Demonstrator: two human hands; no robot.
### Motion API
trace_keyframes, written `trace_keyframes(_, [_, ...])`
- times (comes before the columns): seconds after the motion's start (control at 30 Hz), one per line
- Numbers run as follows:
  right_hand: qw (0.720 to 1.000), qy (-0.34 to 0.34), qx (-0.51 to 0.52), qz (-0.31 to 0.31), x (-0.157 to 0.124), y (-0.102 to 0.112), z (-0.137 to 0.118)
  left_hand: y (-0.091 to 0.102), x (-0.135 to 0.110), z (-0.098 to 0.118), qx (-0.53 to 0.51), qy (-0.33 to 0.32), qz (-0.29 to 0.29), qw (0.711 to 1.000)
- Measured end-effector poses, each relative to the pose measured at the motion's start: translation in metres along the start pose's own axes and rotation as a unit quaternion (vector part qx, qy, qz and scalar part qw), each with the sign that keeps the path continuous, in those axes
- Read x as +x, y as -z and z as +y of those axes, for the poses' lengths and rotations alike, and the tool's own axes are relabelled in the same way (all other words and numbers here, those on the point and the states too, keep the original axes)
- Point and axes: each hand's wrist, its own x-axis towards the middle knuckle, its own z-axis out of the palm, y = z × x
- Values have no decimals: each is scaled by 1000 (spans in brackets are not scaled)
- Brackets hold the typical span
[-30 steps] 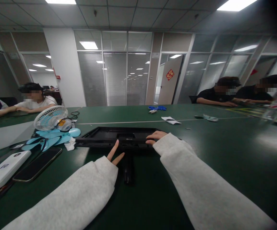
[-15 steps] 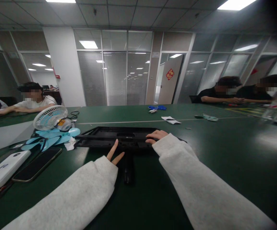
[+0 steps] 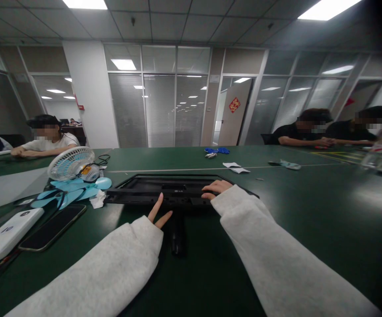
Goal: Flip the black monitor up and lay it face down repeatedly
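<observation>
Cylinder (image 3: 176, 241), black, foreground. Left hand (image 3: 154, 211): visible fingers spread, index tip at black panel (image 3: 184, 196) on green surface (image 3: 210, 273), no grip evident. Right hand (image 3: 219, 186): fingers slightly parted at panel's near edge, hold unclear. Uneven pressing could probably tip or skid the panel.

- An office, by its fittings
- Tiled ceiling (image 3: 197, 27) with flat light panels (image 3: 85, 4)
- Past the far edge of the long green table (image 3: 323, 211), glass walls (image 3: 159, 110) with blinds (image 3: 126, 114) and a door (image 3: 232, 123)
- People (image 3: 53, 141) seated toward its far left and far right corners
- Behind the left one, another lit room (image 3: 57, 105)
</observation>
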Motion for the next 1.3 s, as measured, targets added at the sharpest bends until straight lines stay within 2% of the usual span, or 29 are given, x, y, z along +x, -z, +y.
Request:
trace_keyframes(0.17, [1000,-4,2,-26,4,1,1,2,2,-1,-13,-5,-8,1000])
trace_keyframes(0.33, [999,-1,2,-33,8,-2,6,-3,-3,-1,33,-21,15,999])
trace_keyframes(0.57, [1000,6,-10,-12,4,-8,2,-4,-5,4,67,-22,23,997])
trace_keyframes(0.87, [999,0,-15,-31,6,-1,2,1,-4,5,53,-9,-2,999])
trace_keyframes(1.2, [999,38,-16,23,8,-7,17,-2,-4,5,44,-7,10,999])
trace_keyframes(1.3, [1000,24,-17,1,11,-8,20,0,-3,5,24,-3,3,1000])
